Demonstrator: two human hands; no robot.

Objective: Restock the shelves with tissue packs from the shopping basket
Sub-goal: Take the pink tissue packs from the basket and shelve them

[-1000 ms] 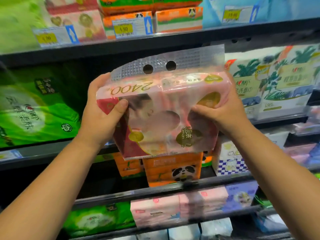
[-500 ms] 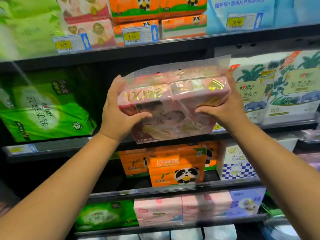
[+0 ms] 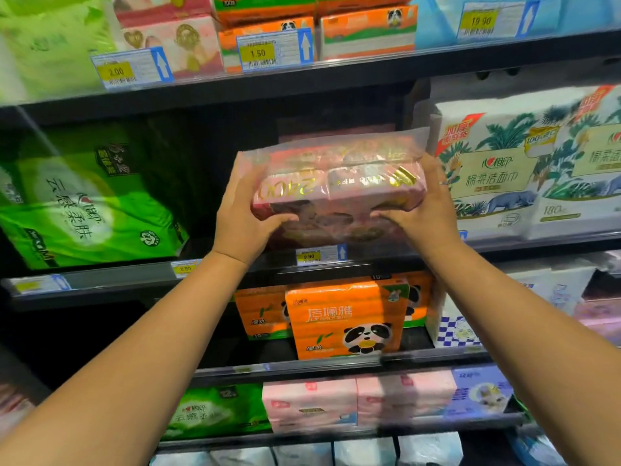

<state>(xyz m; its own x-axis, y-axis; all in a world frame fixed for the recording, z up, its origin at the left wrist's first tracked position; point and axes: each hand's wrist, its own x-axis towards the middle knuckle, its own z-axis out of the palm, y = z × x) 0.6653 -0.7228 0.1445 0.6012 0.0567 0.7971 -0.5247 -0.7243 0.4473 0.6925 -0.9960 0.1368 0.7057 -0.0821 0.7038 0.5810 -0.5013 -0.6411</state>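
my left hand and right hand clamp the two ends of the pink pack, thumbs on its front. a second ago i held it upright, flap up. now it is tipped flat and further in, over the middle shelf, between the green pack and white pack, above the 9.90 tag. i cannot tell if it rests there.

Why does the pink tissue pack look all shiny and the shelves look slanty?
In the head view, glare streaks the clear wrap of the pink tissue pack; the upper shelf edge slants, likely from a tilted camera; the green pack at top left is smeared with blur.
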